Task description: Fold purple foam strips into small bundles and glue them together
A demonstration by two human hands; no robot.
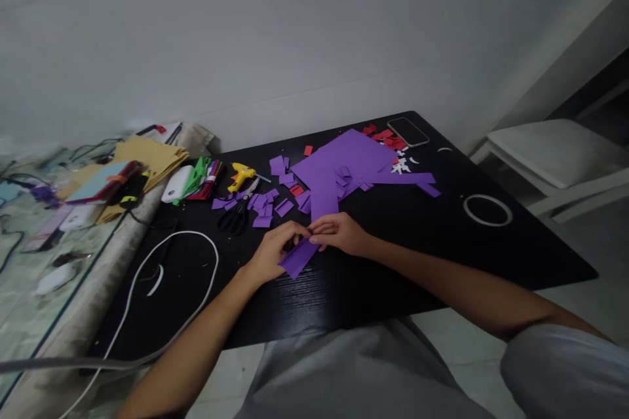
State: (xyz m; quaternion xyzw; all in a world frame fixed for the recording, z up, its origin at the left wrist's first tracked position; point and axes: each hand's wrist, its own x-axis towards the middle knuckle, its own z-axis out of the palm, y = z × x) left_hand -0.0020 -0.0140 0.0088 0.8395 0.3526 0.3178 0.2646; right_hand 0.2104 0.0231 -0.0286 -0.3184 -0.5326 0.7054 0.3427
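A purple paper strip (298, 260) is pinched between my two hands near the front of the black table. My left hand (275, 249) grips it from the left with curled fingers. From the right, my right hand (339, 234) has thumb and fingers closed on the same strip. Just beyond my hands, another purple strip runs up to a large purple paper sheet (339, 150). Small cut purple pieces (264, 209) lie scattered to the left of it. Black-handled scissors (238, 213) rest among those pieces.
A yellow glue gun (241, 177) lies at the back left, near bundled coloured papers (206, 178). A white cable (213, 262) loops over the table's left side. Red scraps (388, 137), a phone (407, 131) and a white ring (488, 211) lie to the right.
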